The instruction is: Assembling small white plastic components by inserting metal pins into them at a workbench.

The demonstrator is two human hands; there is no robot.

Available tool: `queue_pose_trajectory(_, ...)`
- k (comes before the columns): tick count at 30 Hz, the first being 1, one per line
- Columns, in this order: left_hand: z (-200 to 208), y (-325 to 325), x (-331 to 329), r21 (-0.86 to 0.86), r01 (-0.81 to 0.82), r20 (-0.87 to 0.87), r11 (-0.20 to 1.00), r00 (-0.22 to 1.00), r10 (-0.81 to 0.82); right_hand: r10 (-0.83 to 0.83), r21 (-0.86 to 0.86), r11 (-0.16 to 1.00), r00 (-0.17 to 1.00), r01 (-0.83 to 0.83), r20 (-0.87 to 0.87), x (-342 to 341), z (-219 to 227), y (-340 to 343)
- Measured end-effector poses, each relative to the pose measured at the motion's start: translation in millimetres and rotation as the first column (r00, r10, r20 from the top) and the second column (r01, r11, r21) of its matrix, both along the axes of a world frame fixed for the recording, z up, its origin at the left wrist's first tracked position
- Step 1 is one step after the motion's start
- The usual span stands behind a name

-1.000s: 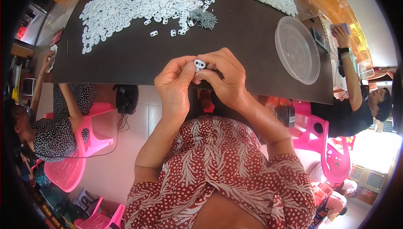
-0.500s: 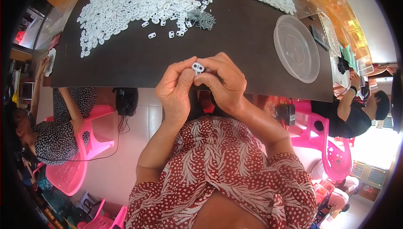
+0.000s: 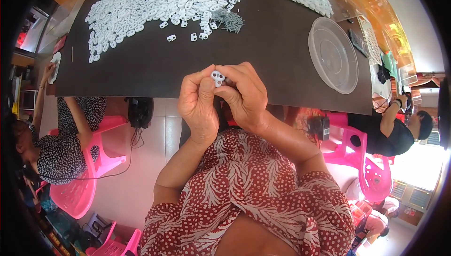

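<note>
While both my hands meet above the near edge of the desk (image 3: pixel 141 75), a small two-holed white piece (image 3: pixel 217 75) sits right at my fingertips, so nothing separates it from either side. My left hand (image 3: pixel 198 104) pinches from the left with thumb and forefinger; my right hand (image 3: pixel 245 97) closes on it from the right, its thumb lower down. Its long axis runs crosswise, from one hand toward the other, with the dark holes side by side. Just below it, between my thumbs, a second white part (image 3: pixel 218 83) shows; my fingers hide too much to tell whether the two are joined. Neither hand is nearer: both touch. Ahead, well apart from my fingers, lie a broad white pile (image 3: pixel 155 9), mostly to the left, and a heap of thin grey pins (image 3: pixel 230 21) beside its right end.
</note>
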State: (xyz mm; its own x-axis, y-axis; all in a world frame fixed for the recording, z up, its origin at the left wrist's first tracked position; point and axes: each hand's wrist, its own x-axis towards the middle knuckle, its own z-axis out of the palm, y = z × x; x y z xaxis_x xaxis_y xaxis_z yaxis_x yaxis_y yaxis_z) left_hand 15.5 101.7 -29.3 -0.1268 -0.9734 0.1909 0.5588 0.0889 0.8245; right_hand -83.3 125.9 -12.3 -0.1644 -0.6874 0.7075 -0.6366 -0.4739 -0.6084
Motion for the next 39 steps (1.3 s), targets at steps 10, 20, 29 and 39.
queue_pose_trajectory(10, 2, 4, 3, -0.012, 0.000, -0.025, 1.000, 1.000, 0.000, -0.028, -0.125, 0.992, 0.998, 0.020, -0.061, 3, -5, -3)
queue_pose_trajectory(20, -5, 7, 4, -0.019, -0.055, -0.011, 0.998, 0.998, 0.055, -0.033, -0.129, 0.991, 0.998, 0.026, -0.052, 7, -6, -3)
queue_pose_trajectory(29, 6, 8, 8, -0.034, -0.026, -0.050, 0.999, 0.998, 0.024, -0.006, -0.031, 0.999, 0.999, 0.007, 0.033, 10, 4, 3)
queue_pose_trajectory(39, 9, 9, 7, 0.007, -0.022, -0.037, 1.000, 0.999, 0.023, -0.029, -0.102, 0.994, 0.998, 0.034, 0.054, 12, -1, -2)
